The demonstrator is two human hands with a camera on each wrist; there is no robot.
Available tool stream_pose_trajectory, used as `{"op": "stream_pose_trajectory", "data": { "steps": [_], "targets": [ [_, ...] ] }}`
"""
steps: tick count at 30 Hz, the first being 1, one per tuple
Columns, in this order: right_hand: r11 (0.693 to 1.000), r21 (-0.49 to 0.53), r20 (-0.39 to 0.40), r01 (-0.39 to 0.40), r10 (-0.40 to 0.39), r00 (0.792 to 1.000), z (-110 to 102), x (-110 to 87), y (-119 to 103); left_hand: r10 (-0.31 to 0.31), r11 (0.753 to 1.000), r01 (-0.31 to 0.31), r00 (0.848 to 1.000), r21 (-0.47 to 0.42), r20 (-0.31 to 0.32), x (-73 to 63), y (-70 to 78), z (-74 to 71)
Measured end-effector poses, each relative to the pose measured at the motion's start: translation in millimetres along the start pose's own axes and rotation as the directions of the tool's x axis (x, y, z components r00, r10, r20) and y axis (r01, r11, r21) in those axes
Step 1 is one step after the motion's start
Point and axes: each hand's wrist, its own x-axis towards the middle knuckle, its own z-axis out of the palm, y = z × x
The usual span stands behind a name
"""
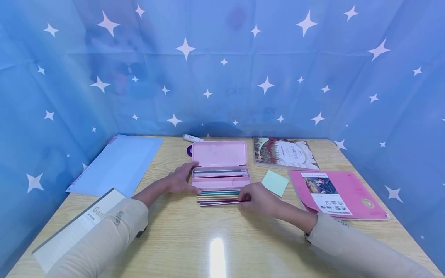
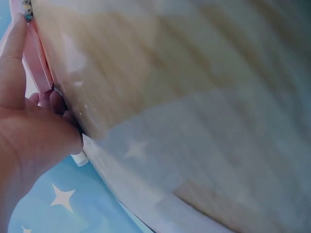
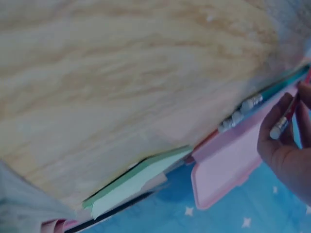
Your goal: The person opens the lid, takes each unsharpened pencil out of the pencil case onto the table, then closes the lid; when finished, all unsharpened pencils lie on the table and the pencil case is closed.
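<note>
A pink pencil case (image 1: 219, 153) lies with its lid up, a few pencils (image 1: 219, 171) in its back compartment. My left hand (image 1: 180, 179) holds the case at its left side. The thumb (image 2: 13, 63) stretches along to the front corner, and the other fingers bend round near the hinge. Several coloured pencils (image 1: 217, 195) lie side by side just in front of the case. My right hand (image 1: 259, 199) pinches a red pencil (image 3: 291, 109) near its white eraser end, over the right end of that row.
A pale green paper pad (image 1: 275, 183) lies right of the case, with a pink folder (image 1: 368, 195) and an illustrated book (image 1: 288, 153) beyond. A white tube (image 1: 192, 138) and a purple ring (image 1: 189, 150) sit behind. A blue-white notebook (image 1: 121, 162) and a Game notebook (image 1: 78, 226) lie left.
</note>
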Motion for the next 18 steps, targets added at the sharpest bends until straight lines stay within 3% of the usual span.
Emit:
{"op": "stream_pose_trajectory", "data": {
  "steps": [8,18],
  "targets": [
    [0.998,-0.054,-0.055,0.015,-0.018,0.998,11.6,3.6,0.6,0.005,1.000,-0.005,1.000,0.004,0.001,-0.6,0.2,0.5],
    [0.999,-0.051,-0.038,-0.019,0.017,0.999,7.5,4.2,2.6,-0.013,1.000,0.013,1.000,0.002,0.006,-0.9,0.1,0.1]
  ]
}}
